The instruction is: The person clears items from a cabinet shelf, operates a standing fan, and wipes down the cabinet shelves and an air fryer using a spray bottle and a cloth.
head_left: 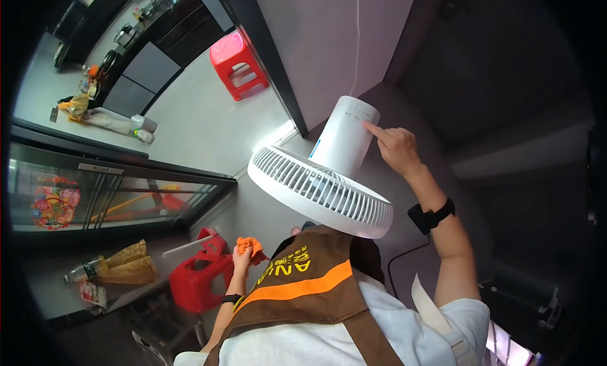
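A white electric fan stands in front of me, its round slatted head turned toward my body. My right hand is at the fan's rear housing, with the index finger stretched out onto the small printed buttons near the top and the other fingers loosely curled. Whether the fingertip presses a button I cannot tell. Down by my left side, my left hand grips a crumpled orange cloth. I wear a brown apron with an orange stripe.
A red plastic stool stands in the bright kitchen doorway, and another red stool is at my left. A dark-framed glass door is on the left, with a bottle and paper bag below it. A white cord runs along the wall.
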Available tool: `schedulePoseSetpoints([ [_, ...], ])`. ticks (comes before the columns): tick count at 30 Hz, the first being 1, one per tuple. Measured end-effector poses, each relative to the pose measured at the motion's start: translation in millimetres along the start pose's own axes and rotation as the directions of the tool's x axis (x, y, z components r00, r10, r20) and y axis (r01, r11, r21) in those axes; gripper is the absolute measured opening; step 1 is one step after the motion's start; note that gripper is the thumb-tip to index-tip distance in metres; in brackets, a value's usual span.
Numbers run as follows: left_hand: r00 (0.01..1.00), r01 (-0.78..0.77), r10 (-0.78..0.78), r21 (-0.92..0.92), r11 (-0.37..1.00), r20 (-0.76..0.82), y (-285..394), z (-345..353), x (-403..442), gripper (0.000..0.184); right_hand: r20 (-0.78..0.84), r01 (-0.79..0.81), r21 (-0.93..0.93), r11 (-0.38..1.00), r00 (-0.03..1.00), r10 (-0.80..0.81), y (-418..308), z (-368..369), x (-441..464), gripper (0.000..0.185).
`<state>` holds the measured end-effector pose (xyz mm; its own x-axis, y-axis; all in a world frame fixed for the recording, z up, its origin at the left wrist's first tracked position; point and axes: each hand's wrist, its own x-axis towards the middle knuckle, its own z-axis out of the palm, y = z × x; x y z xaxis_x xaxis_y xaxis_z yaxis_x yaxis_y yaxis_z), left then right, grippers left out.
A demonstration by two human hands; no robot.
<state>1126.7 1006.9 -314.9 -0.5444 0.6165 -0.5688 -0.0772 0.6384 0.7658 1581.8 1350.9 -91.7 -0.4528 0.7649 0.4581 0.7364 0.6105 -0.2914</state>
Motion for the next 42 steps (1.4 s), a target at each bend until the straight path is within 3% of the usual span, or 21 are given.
schedulePoseSetpoints([
  [1,0.998,-0.036,0.039,0.075,0.997,-0.041,-9.8,-2.3,2.2,0.034,-0.02,0.007,0.007,1.0,1.0,-0.007,1.8,1.3,0.0,0.039],
  [5,0.993,0.06,-0.057,0.023,0.998,-0.101,17.9,1.8,-27.6,0.035,-0.085,0.037,0.107,0.994,0.996,-0.028,3.3,7.1,4.7,0.039],
  [8,0.986,0.085,-0.076,0.059,0.995,-0.148,-5.7,-10.4,-19.9,0.037,-0.159,0.022,0.201,0.979,0.987,0.01,0.7,17.0,3.8,0.039],
  [10,0.985,0.067,-0.051,0.095,0.993,-0.164,-5.0,-12.4,-24.5,0.036,-0.196,0.036,0.182,0.983,0.981,0.0,1.9,20.2,0.8,0.041],
  [13,0.979,0.141,-0.132,0.045,0.989,-0.157,-8.8,-12.3,-26.5,0.035,-0.142,-0.004,0.153,0.988,0.99,0.026,2.6,22.0,-4.5,0.043],
  [16,0.983,0.092,-0.079,0.075,0.993,-0.169,4.3,-8.0,-33.1,0.033,-0.19,0.022,0.122,0.992,0.982,0.001,1.5,22.9,-4.7,0.043],
  [21,0.991,0.074,-0.078,-0.031,0.997,-0.112,19.1,-5.4,-42.7,0.031,-0.232,0.032,0.131,0.991,0.973,-0.001,-8.9,14.2,-6.9,0.045],
  [25,0.992,-0.004,0.007,0.027,1.0,-0.127,-21.5,-21.2,-23.5,0.03,-0.245,0.035,0.167,0.985,0.969,0.007,-9.3,10.3,-4.5,0.042],
  [28,0.99,0.069,-0.076,-0.062,0.996,-0.119,-10.8,-19.9,-35.4,0.03,-0.259,0.042,0.182,0.982,0.966,0.006,-10.6,8.6,0.8,0.037],
  [30,0.986,-0.019,0.036,0.111,0.994,-0.162,-32.6,-29.7,-24.9,0.031,-0.255,0.039,0.183,0.982,0.967,0.01,-14.1,8.1,3.6,0.035],
  [33,0.983,-0.009,0.038,0.16,0.987,-0.179,-30.2,-32.5,-33.7,0.033,-0.253,0.034,0.194,0.98,0.967,0.016,-17.9,9.1,5.7,0.032],
  [36,0.986,0.021,-0.017,0.023,1.0,-0.168,-32.0,-34.7,-39.6,0.034,-0.257,0.034,0.207,0.978,0.966,0.021,-20.3,10.7,6.6,0.031],
  [42,0.976,0.018,0.002,0.091,0.996,-0.217,-45.4,-40.1,-43.2,0.034,-0.222,-0.007,0.171,0.985,0.974,0.046,-17.1,13.4,7.5,0.033],
])
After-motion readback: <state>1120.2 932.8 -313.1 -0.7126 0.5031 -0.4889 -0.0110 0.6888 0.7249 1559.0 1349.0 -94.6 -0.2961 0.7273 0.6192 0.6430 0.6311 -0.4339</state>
